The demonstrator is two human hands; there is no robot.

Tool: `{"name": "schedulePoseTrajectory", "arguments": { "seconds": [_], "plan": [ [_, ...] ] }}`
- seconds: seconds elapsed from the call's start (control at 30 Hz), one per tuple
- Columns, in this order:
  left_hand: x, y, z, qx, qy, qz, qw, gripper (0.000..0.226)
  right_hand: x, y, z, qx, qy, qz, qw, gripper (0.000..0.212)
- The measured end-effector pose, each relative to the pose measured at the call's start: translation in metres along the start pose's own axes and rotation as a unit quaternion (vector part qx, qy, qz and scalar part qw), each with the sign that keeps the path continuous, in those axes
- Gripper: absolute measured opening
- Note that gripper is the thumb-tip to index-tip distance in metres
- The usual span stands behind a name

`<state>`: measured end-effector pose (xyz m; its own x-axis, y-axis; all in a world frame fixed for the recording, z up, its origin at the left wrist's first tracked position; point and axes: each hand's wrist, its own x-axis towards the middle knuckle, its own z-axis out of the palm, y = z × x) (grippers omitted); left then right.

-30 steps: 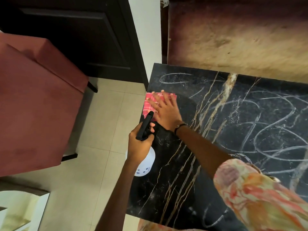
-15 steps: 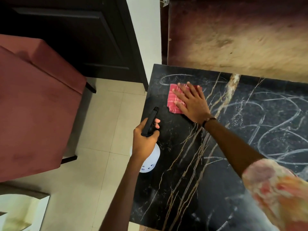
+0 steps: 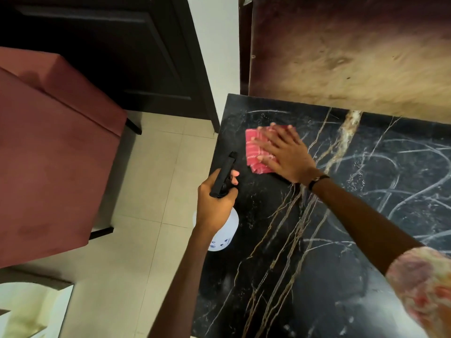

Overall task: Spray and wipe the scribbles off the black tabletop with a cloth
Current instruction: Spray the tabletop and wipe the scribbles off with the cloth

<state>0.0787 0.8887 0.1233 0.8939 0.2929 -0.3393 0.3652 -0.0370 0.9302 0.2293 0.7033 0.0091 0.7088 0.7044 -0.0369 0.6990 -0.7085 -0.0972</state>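
The black marble tabletop [image 3: 280, 276] with gold veins fills the right half of the view. White chalk scribbles [image 3: 400, 181] cover its right part, and a faint arc remains near the far left corner. My right hand [image 3: 284, 152] lies flat, fingers spread, pressing a red checked cloth [image 3: 255, 154] onto the far left area of the top. My left hand [image 3: 214, 203] grips a white spray bottle [image 3: 225, 234] with a black trigger head [image 3: 223, 175], held upright over the table's left edge.
A red upholstered chair [image 3: 53, 152] stands on the tiled floor [image 3: 146, 191] to the left. A dark door [image 3: 117, 45] is behind it. A worn brown panel [image 3: 353, 52] rises along the table's far edge.
My right hand has slid the cloth from the table's left edge away from me and to the right, toward the far corner. The spray bottle stayed by the left edge.
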Motion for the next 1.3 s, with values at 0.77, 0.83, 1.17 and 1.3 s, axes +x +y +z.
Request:
{"name": "schedulePoseTrajectory", "arguments": {
  "seconds": [0.77, 0.83, 1.17, 1.3],
  "plan": [
    [-0.008, 0.001, -0.004, -0.015, -0.010, 0.010, 1.000, 0.034, 0.001, 0.019, -0.008, 0.009, 0.001, 0.064, 0.998, 0.058],
    [-0.008, 0.000, -0.006, -0.012, -0.021, 0.018, 1.000, 0.035, 0.003, 0.042, -0.013, 0.014, 0.007, 0.134, 0.991, 0.060],
    [-0.004, -0.003, -0.001, -0.001, -0.058, 0.030, 0.998, 0.033, 0.044, -0.028, -0.008, 0.018, -0.002, 0.139, 0.990, 0.057],
    [0.001, 0.007, 0.016, -0.007, -0.063, 0.024, 0.998, 0.032, -0.031, -0.024, -0.001, -0.001, -0.021, 0.065, 0.998, 0.056]
  ]
}}
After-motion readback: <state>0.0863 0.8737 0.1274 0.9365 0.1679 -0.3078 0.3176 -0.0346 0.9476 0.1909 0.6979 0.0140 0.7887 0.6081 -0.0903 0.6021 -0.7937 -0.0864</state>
